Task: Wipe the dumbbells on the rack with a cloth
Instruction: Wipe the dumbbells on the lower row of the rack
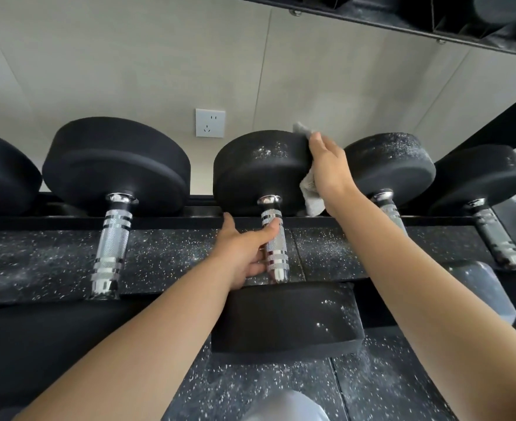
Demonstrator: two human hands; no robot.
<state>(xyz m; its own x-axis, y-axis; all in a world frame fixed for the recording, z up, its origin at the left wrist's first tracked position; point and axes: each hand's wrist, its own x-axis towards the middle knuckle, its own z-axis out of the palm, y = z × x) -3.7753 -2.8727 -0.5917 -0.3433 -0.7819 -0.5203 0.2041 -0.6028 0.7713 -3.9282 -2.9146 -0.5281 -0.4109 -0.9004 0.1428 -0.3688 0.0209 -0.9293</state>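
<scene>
A black dumbbell (259, 168) with a chrome knurled handle (273, 238) lies on the rack (171, 221) in the middle of the view, its far head dusted with white specks. My left hand (244, 250) grips that handle from the left. My right hand (329, 168) presses a pale grey cloth (311, 192) against the right side of the far head; the cloth shows above and below my palm. The near head (284, 317) of the same dumbbell sits low in front, also speckled.
More black dumbbells sit on the rack to the left (117, 165) and right (393, 165), (481, 177), close together. An upper shelf (402, 19) runs overhead. A wall socket (210, 123) is behind. Speckled rubber floor (372, 384) lies below.
</scene>
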